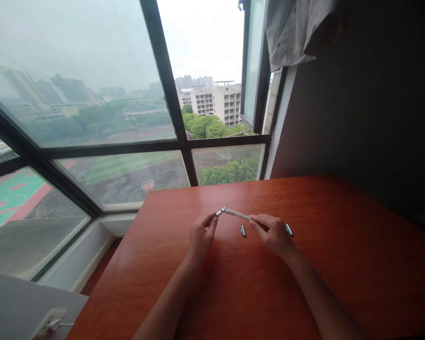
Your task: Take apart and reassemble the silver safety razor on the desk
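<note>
Above the table, both hands meet at a razor (238,214) with a pale, slim handle and a shiny silver head end. My left hand (201,236) pinches the razor's head end between thumb and fingers. Closed around the other end of the handle is my right hand (274,234), which hides that part. A small razor cartridge (242,230) with a green strip lies on the table between the hands. Another cartridge (289,230) rests just to the right of my right hand. Whether the head end is fixed to the handle I cannot tell.
The reddish-brown wooden table (212,293) stretches under both arms to the windows. One window pane (253,61) at the upper right stands ajar, beside a hanging grey cloth (292,35). A plug sits in a wall socket (51,323) at the lower left.
</note>
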Tool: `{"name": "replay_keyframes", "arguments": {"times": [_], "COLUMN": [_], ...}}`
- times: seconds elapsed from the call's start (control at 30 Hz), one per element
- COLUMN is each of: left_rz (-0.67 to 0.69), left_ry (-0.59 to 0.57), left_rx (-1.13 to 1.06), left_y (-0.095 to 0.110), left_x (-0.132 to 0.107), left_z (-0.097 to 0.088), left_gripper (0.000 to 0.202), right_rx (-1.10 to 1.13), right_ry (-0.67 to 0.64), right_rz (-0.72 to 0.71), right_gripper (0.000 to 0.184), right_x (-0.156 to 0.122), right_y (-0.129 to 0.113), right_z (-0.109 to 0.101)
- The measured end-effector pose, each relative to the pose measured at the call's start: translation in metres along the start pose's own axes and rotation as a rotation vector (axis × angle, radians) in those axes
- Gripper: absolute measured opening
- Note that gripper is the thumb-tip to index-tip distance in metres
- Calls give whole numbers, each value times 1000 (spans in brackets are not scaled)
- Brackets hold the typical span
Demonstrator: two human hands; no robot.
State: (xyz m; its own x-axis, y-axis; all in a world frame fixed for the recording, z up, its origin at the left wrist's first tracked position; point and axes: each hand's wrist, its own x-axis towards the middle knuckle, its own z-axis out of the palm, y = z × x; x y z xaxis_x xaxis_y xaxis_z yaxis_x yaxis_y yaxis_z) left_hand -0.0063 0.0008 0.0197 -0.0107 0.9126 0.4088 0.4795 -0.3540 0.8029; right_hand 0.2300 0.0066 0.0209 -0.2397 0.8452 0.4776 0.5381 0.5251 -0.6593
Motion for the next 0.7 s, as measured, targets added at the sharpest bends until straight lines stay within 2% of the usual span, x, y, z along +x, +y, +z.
{"name": "replay_keyframes", "arguments": {"times": [0.7], "left_rz": [50], "left_ry": [12], "left_rx": [157], "left_y": [1], "left_x": [0], "left_z": [-1], "left_gripper": [26], "right_rx": [-24], "right_ry": [-2], "right_rz": [9], "right_gripper": [24], "right_x": [0], "right_y": [4], "right_z": [1]}}
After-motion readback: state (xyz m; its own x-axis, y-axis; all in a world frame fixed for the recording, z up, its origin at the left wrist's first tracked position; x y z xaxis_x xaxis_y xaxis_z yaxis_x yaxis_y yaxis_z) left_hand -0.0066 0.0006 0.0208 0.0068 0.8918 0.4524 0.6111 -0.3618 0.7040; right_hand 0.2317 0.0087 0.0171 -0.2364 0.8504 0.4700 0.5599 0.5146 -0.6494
